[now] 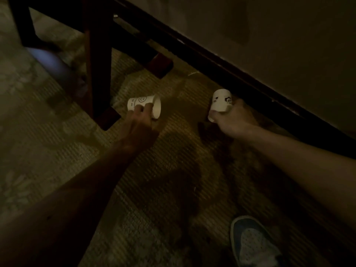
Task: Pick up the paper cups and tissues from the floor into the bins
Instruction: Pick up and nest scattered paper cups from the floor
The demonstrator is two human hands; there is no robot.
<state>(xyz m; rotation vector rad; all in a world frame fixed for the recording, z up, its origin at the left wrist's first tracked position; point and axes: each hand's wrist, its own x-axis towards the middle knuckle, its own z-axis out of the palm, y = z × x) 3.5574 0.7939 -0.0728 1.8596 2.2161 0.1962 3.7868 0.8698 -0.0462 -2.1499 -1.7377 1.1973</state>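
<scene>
Gripping, left: the left hand (139, 122) curls its fingers over the side of a paper cup (142, 105), which lies on its side just beside the foot of the wooden leg (99, 78) with its mouth facing away from it.
Gripping, right: the right hand (233, 116) wraps a second cup (220, 102), tilted base-up. It is farther from the leg than the first, close under the baseboard (212, 60).
Lift: in this dim light I cannot tell whether either cup is clear of the carpet (173, 151).
Risk, crush: the thin paper walls would likely buckle if either grasp tightens.
Risk, slip: the left fingers cover only the cup's upper side — it could roll out and lodge against the leg.
Risk, spill: any dregs would run from the tilted second cup onto the carpet.
Unseen: bins and tissues are out of view — the carry has no visible target yet.
</scene>
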